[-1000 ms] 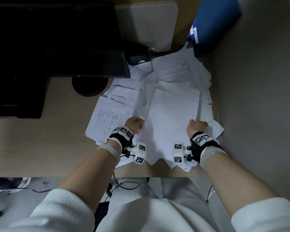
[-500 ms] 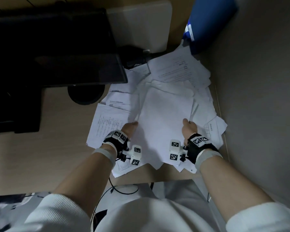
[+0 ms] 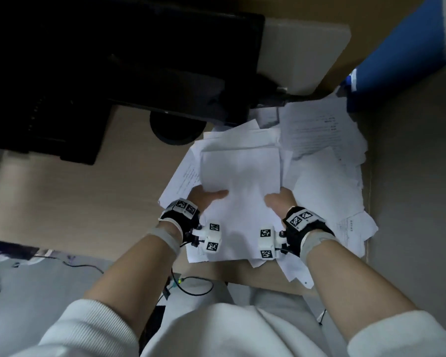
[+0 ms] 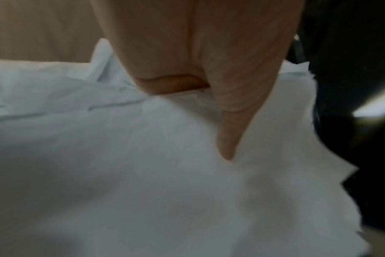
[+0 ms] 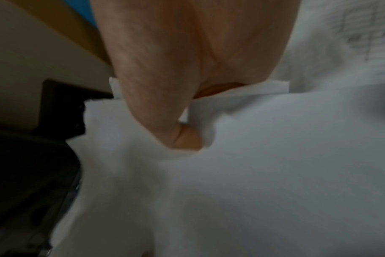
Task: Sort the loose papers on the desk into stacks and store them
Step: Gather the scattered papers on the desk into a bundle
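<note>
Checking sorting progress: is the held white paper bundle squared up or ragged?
Ragged: white paper bundle, gripped by left hand and right hand, shows staggered edges.

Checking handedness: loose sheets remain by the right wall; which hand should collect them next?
Probably the right hand: the loose sheets lie beside it. Both hands, left hand included, grip the stack.

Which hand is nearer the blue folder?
Right. The right hand grips the paper stack's right edge, below the blue folder; the left hand grips the far edge.
</note>
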The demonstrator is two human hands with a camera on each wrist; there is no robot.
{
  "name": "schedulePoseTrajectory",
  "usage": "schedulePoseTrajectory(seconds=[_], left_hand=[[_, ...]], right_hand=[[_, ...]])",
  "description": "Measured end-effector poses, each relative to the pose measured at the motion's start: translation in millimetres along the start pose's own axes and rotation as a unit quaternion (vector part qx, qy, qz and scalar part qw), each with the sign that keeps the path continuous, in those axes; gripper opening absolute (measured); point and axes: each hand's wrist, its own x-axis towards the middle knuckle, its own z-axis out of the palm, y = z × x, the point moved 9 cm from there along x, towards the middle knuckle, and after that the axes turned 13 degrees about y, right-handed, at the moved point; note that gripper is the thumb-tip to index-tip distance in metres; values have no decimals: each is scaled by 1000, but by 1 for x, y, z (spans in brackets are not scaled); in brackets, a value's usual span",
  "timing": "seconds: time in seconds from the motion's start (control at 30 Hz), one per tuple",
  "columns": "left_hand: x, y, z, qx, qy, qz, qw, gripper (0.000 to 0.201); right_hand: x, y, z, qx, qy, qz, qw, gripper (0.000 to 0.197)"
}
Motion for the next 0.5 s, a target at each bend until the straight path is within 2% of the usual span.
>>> schedulePoseTrajectory(seconds=[0.1,0.17,0.2,0.27,0.3,0.33,0.37,0.4,0.43,0.5], left_hand=[[-4,-32,-27,-85,64,-66,992,55],[-2,-60,-44,-99,96,-111,984,72],[1,-72,-51,-90,105,-124,983,82],[14,-97,-65,-73,134,-124,981,84],[33,-119,-70,-71,154,-123,978,94],[31,-120,-77,-70,170,-122,975,108],[32,-119,-82,-86,177,-120,973,115],[34,-119,-83,-112,179,-119,970,113],[35,-114,-86,-145,178,-112,967,105],[26,-92,-94,-200,170,-104,960,93]], right_hand=[[-18,-36,44,2,-80,-72,994,34],[-24,-56,79,-70,-117,-134,982,40],[-24,-65,94,-144,-115,-177,967,39],[-16,-72,116,-327,-82,-248,908,37],[-10,-71,121,-402,-68,-254,877,39],[-4,-70,123,-453,-64,-250,854,43],[1,-71,123,-482,-62,-243,840,49],[2,-75,123,-495,-58,-237,834,57],[2,-79,123,-487,-52,-230,841,64],[-4,-84,128,-423,-55,-202,882,76]])
